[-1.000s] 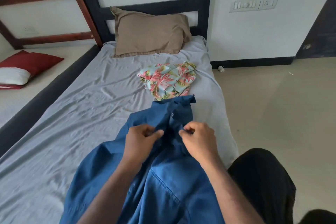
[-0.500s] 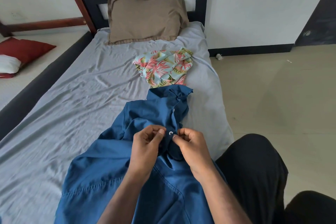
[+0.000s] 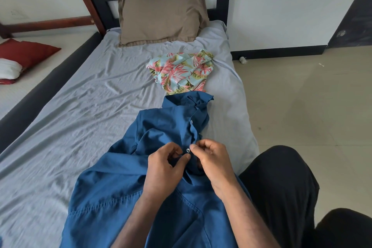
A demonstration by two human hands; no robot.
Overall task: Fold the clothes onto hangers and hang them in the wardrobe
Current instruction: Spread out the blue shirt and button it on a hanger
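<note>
Blue shirt (image 3: 161, 197) spread on grey bed sheet (image 3: 80, 106), collar just below floral garment (image 3: 182, 71), placket pinched by left hand (image 3: 164, 169) and right hand (image 3: 213, 162) close together around silver snap (image 3: 188, 150): best to align both halves squarely, then press firmly.

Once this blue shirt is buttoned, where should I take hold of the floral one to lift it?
Probably the floral shirt is best pinched at its raised, bunched near edge, just beyond the blue shirt collar, reaching straight forward. It lies crumpled, so those folds give the fingers something to close on. Its collar isn't discernible.
</note>
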